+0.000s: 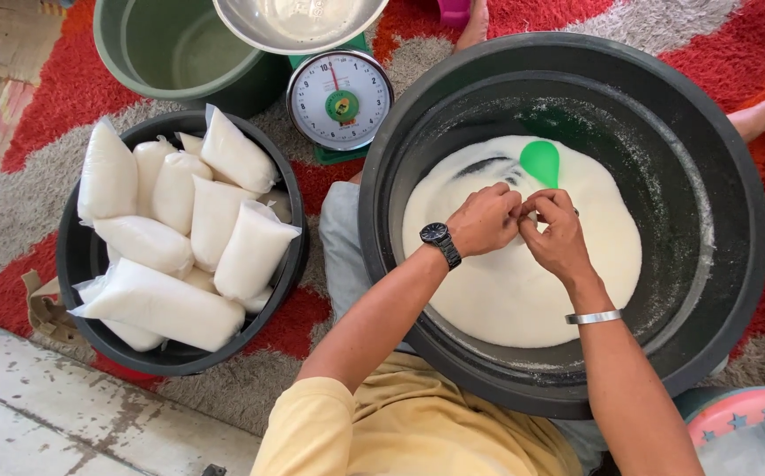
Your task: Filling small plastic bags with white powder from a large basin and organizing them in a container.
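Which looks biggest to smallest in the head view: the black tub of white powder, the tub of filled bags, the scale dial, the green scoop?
1. black tub of white powder
2. tub of filled bags
3. scale dial
4. green scoop

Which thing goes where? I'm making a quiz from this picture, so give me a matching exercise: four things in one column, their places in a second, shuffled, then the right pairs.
Things:
1. green scoop
2. filled white bags
3. dial scale
4. hands (left hand, right hand)

Places:
A. stacked in the smaller black tub
B. on the white powder in the large black tub
C. together above the powder, fingertips meeting
D. on the rug, under a metal bowl

Pairs: 1-B, 2-A, 3-D, 4-C
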